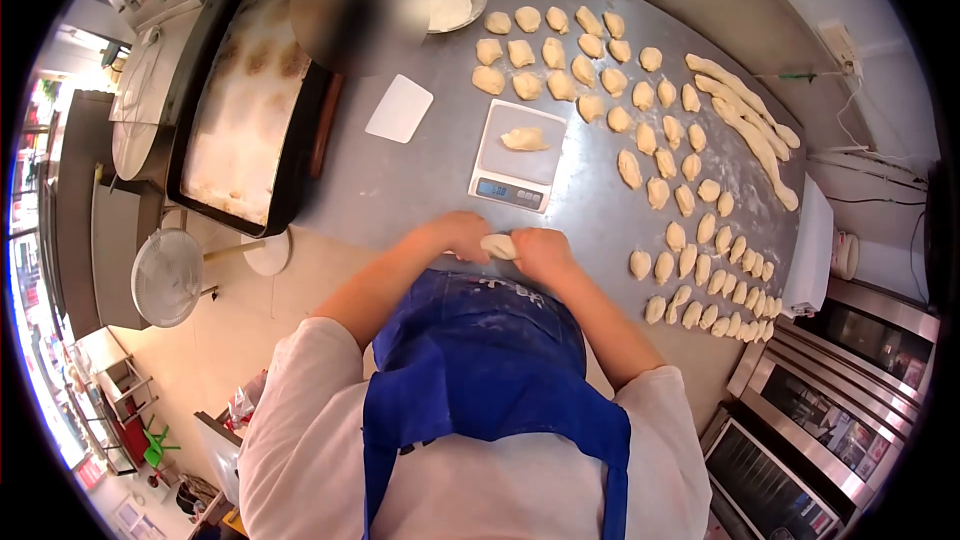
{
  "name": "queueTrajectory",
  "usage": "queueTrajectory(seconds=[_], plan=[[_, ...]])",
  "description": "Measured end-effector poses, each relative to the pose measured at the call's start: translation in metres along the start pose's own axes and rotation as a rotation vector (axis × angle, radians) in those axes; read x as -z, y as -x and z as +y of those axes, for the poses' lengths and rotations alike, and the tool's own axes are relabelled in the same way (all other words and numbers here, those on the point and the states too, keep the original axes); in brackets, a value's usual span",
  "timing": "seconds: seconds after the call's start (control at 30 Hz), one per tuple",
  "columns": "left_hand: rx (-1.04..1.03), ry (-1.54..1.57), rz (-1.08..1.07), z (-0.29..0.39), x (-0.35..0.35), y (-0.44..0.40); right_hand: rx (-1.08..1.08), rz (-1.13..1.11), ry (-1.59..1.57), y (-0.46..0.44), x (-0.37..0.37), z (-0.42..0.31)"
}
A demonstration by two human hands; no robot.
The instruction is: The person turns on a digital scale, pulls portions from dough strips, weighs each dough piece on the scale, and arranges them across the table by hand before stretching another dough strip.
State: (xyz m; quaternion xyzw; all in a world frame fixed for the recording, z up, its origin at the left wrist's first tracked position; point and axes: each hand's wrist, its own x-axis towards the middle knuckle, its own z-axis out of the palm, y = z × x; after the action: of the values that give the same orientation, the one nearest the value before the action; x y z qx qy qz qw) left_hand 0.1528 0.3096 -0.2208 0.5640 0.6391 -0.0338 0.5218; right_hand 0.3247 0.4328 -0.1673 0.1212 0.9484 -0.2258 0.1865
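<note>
A small piece of pale dough [499, 246] is held between my two hands at the near edge of the metal table. My left hand [462, 235] has its fingers closed on the dough's left end. On the right end, my right hand [541, 252] grips the same piece. Just beyond them stands a white digital scale [515, 168] with a lump of dough [525, 139] on its plate. Rows of shaped dough pieces [585, 70] lie beyond and to the right of the scale.
Long dough strips [745, 115] lie at the far right of the metal table [420, 185]. A white scraper [400, 109], a bowl of flour [450, 2] and a large black-rimmed tray [245, 90] are on the left. A fan [167, 278] stands lower left; ovens [820, 420] are at right.
</note>
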Motion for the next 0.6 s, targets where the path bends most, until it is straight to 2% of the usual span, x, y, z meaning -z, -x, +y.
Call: queueTrajectory(seconds=[0.1,0.2,0.3,0.4,0.47,0.53,0.6], plan=[[-0.051,0.111,0.033,0.036,0.032,0.024,-0.003,0.001,-0.029,-0.002,0.010,-0.010],[0.053,0.010,-0.001,0.045,0.023,0.006,-0.005,-0.049,-0.005,-0.013,0.009,-0.010],[0.096,0.065,0.047,0.041,0.019,0.005,-0.008,-0.170,-0.033,-0.016,0.028,-0.006],[0.080,0.033,0.172,0.028,0.007,0.003,0.060,0.034,-0.278,-0.028,0.066,0.011],[0.093,0.008,0.312,0.028,-0.004,-0.001,0.012,0.442,-0.264,-0.064,0.063,0.026],[0.109,-0.002,0.386,0.035,-0.007,-0.003,0.146,0.820,0.010,-0.093,0.067,0.031],[0.147,0.009,0.395,0.044,-0.008,0.003,0.170,0.794,-0.033,-0.112,0.045,0.056]])
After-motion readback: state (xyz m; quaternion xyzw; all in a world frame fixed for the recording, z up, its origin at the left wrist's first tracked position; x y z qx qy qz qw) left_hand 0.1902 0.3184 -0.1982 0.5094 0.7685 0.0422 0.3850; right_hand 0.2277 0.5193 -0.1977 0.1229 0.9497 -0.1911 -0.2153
